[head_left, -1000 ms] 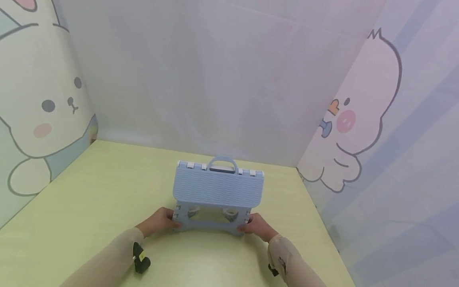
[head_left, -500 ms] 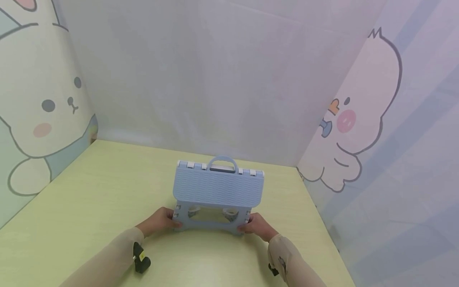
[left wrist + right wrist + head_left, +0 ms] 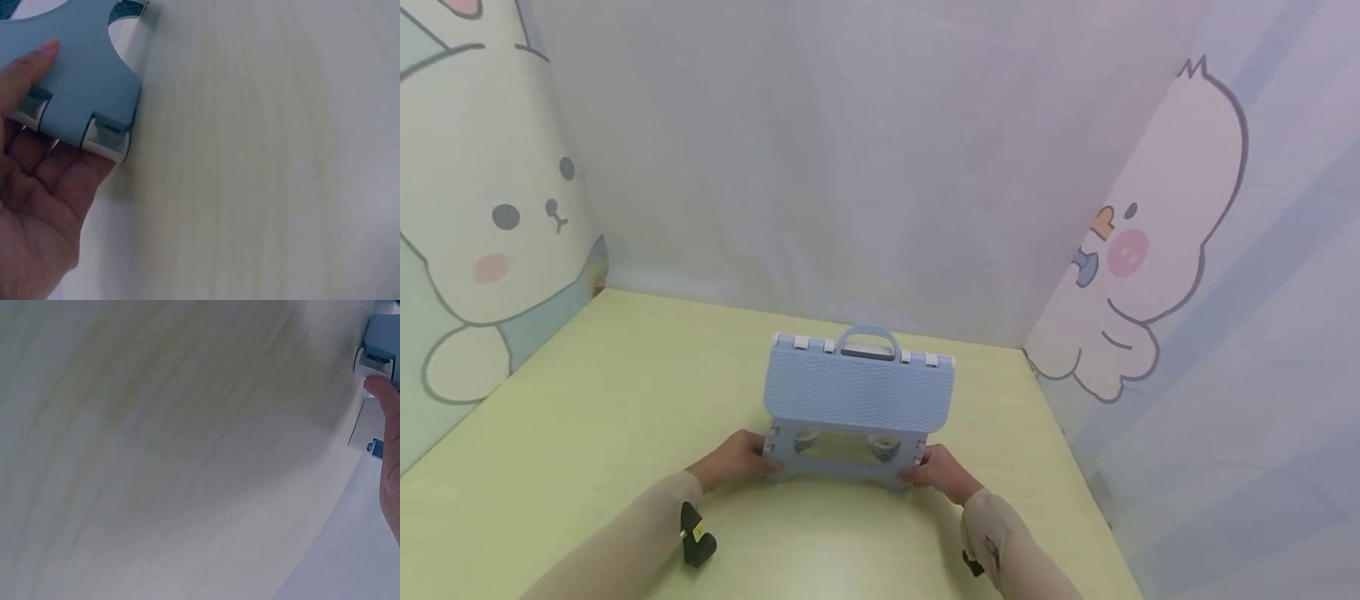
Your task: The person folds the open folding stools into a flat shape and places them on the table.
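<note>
By the left hand and right hand, a blue folding stool is gripped at its opposite lower sides; the stool is supported on a yellow table; behind the stool, a pale backdrop is hung.

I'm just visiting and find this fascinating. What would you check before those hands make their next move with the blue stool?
1. Left hand secure: ok; it grips one side of the blue stool, low down.
2. Right hand secure: ok; it grips the opposite side, also low down.
3. Textured panel level: not ok; it slopes down toward the person.
4. Handle free: ok; it sticks up along the top edge and neither hand touches it.
5. Stool bearing fully on the table: cannot tell; its rear feet are hidden.
6. Hinges locked: cannot tell; no view shows it.
</note>
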Action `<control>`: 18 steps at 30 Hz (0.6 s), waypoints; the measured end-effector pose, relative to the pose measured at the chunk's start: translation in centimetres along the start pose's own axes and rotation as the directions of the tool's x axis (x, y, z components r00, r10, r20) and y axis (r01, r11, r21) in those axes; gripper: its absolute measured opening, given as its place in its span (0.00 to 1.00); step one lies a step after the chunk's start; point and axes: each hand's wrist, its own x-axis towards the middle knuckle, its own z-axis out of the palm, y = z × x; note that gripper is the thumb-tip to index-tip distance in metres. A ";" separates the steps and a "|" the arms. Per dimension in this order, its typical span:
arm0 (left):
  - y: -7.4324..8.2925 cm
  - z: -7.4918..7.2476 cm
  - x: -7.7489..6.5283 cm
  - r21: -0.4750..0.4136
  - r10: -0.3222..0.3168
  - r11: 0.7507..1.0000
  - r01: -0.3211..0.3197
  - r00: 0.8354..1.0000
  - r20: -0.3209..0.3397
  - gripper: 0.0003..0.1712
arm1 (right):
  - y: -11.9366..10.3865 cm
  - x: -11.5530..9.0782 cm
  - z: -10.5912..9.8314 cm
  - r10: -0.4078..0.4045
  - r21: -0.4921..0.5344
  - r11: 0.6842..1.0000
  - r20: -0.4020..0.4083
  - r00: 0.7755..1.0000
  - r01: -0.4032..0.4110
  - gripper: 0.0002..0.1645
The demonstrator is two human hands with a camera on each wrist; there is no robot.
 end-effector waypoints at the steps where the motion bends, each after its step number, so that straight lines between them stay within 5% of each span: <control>1: 0.1 0.0 0.0 -0.004 0.002 1.000 -0.002 1.000 0.001 0.16 | -0.1 0.0 0.0 -0.003 -0.002 1.000 -0.003 1.000 0.003 0.20; 18: 0.7 0.1 0.1 0.062 -0.046 0.997 0.048 0.998 -0.030 0.17 | -0.3 -0.1 0.0 -0.020 0.006 1.000 -0.010 1.000 0.020 0.19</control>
